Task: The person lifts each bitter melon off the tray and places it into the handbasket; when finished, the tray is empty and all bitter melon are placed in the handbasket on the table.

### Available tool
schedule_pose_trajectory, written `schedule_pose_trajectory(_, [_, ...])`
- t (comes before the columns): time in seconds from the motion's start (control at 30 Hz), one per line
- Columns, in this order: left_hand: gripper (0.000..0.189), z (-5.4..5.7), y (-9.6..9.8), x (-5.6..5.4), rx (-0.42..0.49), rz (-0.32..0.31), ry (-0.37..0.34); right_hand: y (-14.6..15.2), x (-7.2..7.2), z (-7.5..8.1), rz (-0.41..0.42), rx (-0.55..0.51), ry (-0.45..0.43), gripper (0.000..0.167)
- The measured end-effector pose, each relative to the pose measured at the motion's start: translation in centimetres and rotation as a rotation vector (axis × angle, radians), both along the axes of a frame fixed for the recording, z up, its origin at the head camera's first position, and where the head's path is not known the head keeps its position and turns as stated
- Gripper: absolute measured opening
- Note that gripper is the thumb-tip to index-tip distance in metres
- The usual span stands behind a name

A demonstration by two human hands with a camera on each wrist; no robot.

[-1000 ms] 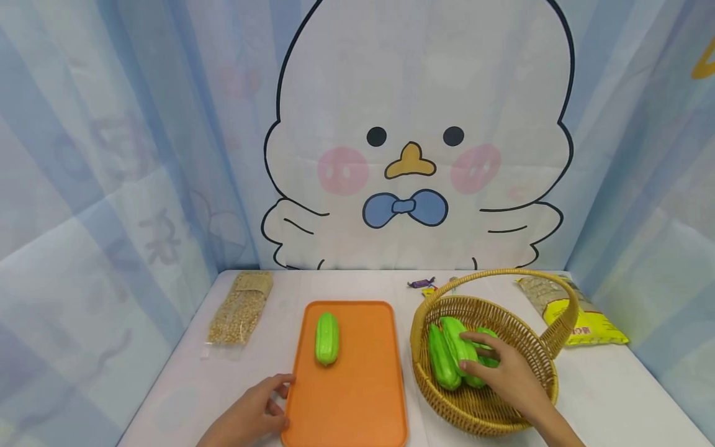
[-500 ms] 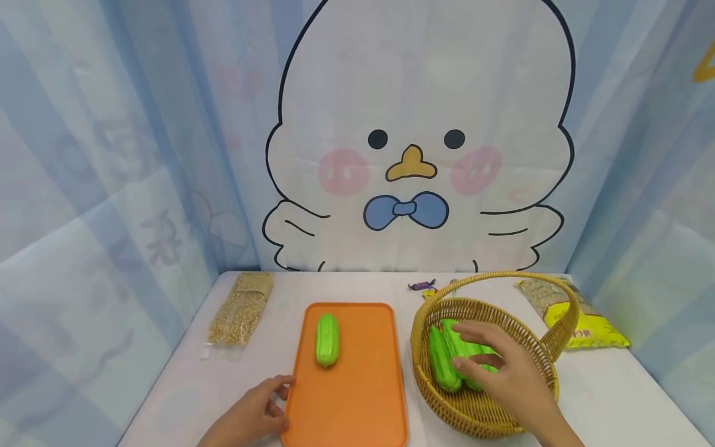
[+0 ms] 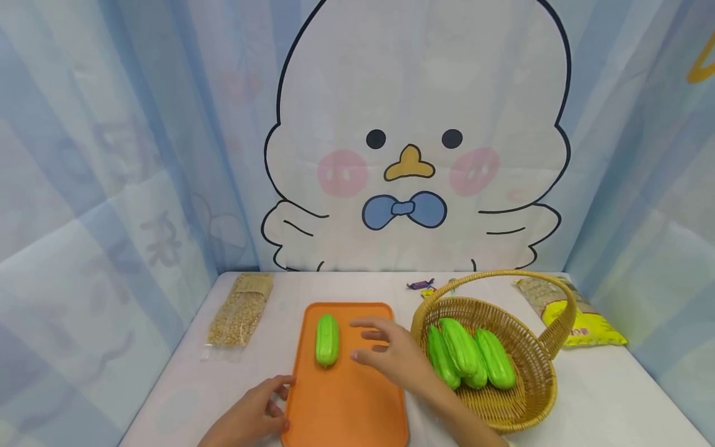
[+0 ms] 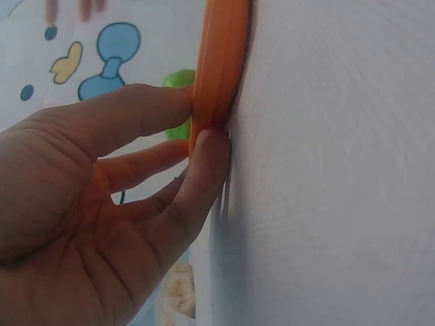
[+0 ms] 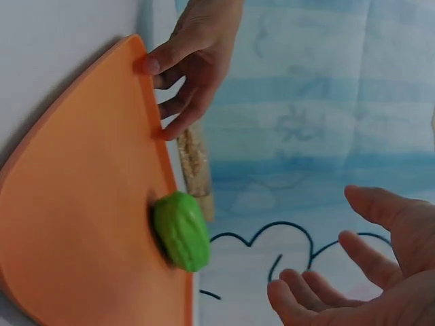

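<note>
A bright green ridged gourd (image 3: pixel 327 340) lies on the upper left of the orange tray (image 3: pixel 357 397). At the tray's left rim, my left hand (image 3: pixel 254 410) holds the edge with thumb and fingertips, as the left wrist view shows close up. My right hand (image 3: pixel 396 357) hovers over the tray's right side with fingers spread and slightly bent, holding nothing. Its fingertips point left toward the gourd, with a gap between. To the right, a wicker basket (image 3: pixel 536 385) with a tall handle holds several more green gourds (image 3: pixel 494 360), partly overlapping.
A clear bag of pale grains (image 3: pixel 240 310) lies at the back left. Behind the basket rests a yellow-labelled bag (image 3: pixel 586 326). A small purple-wrapped candy (image 3: pixel 421 284) sits near the table's back edge. Printed curtains (image 3: pixel 413 74) enclose the white table (image 3: pixel 195 372).
My right hand has let go of the gourds in the basket, lifted away and moved left over the tray without anything in it. The left hand stays at the rim.
</note>
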State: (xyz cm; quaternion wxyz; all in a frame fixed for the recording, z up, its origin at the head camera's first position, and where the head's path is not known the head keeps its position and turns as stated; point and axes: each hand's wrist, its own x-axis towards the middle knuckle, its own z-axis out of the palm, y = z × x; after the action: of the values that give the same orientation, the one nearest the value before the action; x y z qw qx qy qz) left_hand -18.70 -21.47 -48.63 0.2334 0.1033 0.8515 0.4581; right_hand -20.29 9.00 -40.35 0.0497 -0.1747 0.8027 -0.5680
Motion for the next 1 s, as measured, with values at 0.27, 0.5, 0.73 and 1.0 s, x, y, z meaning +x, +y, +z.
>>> schedule_pose_trajectory(0.27, [0.068,-0.1,0.2,0.1,-0.036,0.043,-0.040,-3.4,-4.1,-4.8,-0.025,-0.021,-0.052,0.048])
schedule_pose_trajectory(0.5, [0.067,0.0,0.0,0.2,-0.007,0.025,-0.023,-4.9,-5.5,-6.8,-0.001,0.003,-0.056,0.048])
schedule_pose_trajectory(0.73, [0.067,0.1,0.1,0.2,0.002,0.017,-0.024,-5.5,-6.2,-7.7,0.015,0.011,-0.063,0.047])
schedule_pose_trajectory(1.0, [0.066,0.1,0.0,-0.1,-0.009,0.010,-0.020,-5.9,-6.5,-8.5,0.009,0.008,-0.053,0.047])
